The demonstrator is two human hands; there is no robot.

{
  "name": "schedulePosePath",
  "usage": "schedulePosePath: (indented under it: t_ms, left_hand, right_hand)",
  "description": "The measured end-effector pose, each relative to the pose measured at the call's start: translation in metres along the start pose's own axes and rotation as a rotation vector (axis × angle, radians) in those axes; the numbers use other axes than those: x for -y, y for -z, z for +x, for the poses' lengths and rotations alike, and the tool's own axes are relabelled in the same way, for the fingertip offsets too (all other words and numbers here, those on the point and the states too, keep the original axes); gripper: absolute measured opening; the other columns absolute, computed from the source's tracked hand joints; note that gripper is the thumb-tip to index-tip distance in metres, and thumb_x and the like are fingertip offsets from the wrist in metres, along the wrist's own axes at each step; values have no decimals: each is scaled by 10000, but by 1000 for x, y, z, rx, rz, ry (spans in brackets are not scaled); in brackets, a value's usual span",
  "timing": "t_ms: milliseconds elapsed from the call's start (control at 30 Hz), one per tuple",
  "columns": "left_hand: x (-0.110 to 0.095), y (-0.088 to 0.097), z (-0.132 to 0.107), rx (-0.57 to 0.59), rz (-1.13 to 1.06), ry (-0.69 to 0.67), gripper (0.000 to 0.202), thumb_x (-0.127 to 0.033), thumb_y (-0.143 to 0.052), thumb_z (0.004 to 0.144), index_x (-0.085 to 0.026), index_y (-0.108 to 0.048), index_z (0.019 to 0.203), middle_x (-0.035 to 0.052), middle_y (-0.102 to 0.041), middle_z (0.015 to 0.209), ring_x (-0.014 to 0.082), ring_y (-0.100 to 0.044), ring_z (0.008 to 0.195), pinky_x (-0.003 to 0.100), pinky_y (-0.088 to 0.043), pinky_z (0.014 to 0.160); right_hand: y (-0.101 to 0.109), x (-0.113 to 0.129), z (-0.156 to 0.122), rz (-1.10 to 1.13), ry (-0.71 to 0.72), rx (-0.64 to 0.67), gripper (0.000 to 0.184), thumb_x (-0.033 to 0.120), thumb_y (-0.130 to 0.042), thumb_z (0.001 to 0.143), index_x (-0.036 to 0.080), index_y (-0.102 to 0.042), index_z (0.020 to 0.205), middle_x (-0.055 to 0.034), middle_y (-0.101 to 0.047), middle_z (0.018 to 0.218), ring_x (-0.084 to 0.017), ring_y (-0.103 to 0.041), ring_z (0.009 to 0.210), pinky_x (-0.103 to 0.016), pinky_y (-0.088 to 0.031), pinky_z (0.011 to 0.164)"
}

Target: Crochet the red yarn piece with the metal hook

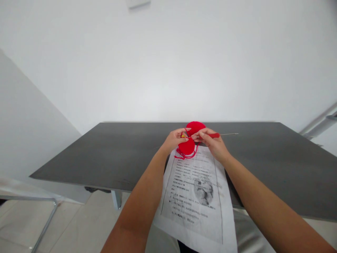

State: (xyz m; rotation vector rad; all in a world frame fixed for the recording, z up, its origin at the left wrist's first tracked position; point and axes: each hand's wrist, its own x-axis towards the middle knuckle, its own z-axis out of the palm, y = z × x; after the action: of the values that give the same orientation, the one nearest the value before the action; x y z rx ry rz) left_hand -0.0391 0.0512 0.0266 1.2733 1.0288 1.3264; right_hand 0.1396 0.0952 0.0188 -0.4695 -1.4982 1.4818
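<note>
My left hand (pixel 177 138) pinches a round red crocheted piece (pixel 186 147) at its upper edge. A small yellow stitch marker (pixel 183 136) shows by the fingers. In my right hand (pixel 210 140) is a crochet hook (pixel 214 135) with a red grip, held like a pen. One thin metal end reaches left to the piece, and the other points out to the right. Red yarn (pixel 181 154) lies in loose loops below the piece. Behind both hands sits a red ball of yarn (pixel 195 125), partly covered by the fingers.
A printed sheet of paper (pixel 189 211) lies under my forearms and hangs over the near edge of the dark table (pixel 126 151). A white wall (pixel 168 63) rises right behind the table. A metal chair frame (pixel 47 225) stands at the lower left.
</note>
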Motion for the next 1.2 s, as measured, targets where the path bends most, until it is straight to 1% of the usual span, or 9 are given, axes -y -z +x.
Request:
schedulePosePath:
  t_ms: [300,533,700,800,933,1033,1133,1200]
  left_hand:
    - [2,1,1,9,27,23,548,-202,-728,598,-139,-640,1136,-15,-576,714,89,-514,634,231,-374,627]
    - [2,1,1,14,32,24,549,-184,-718,603,-119,-632,1141,-12,-582,708,98,-521,641,241,-381,640]
    - [2,1,2,9,43,20,545,-180,-720,596,-113,-637,1131,-9,-580,699,101,-518,635,248,-389,644]
    - [3,0,2,12,56,7,545,-181,-717,604,-111,-631,1137,-10,-579,696,100,-518,629,250,-399,651]
    - [4,1,2,7,99,-29,523,-155,-695,621,-113,-627,1137,-11,-575,689,96,-520,623,236,-404,638]
    - [5,2,3,-8,138,-66,507,-146,-675,636,-120,-626,1140,-10,-579,698,98,-527,635,231,-414,638]
    - [7,3,4,-20,184,-101,493,-144,-659,644,-123,-631,1135,-13,-577,696,100,-530,641,231,-424,646]
    - [9,3,4,-35,232,-126,480,-134,-642,651,-120,-636,1131,-12,-579,689,99,-527,635,232,-429,651]
  right_hand:
    - [3,1,1,18,-19,40,194,397,-655,804,204,-672,793,-37,-718,847,-155,-672,802,-287,-538,779]
    - [5,1,1,-6,-14,58,162,366,-654,803,206,-675,784,-32,-718,833,-171,-669,809,-317,-536,788]
    - [2,4,0,-33,-9,38,174,372,-654,796,202,-668,761,-27,-712,787,-159,-671,777,-305,-540,776]
    - [1,4,1,-71,-2,28,193,385,-650,797,196,-661,759,-31,-711,796,-160,-671,778,-307,-544,775]
    - [4,0,1,-125,19,57,206,398,-626,820,197,-659,793,-36,-710,861,-161,-664,812,-317,-543,798]
    - [4,-3,1,-122,13,74,211,410,-614,830,203,-652,818,-37,-702,888,-166,-663,825,-336,-547,808]
    - [1,-3,0,-114,2,83,217,421,-614,827,206,-639,818,-37,-690,882,-169,-661,810,-360,-548,814]
    - [0,-2,-1,-146,20,82,221,424,-614,825,205,-632,808,-37,-680,867,-171,-655,809,-368,-544,824]
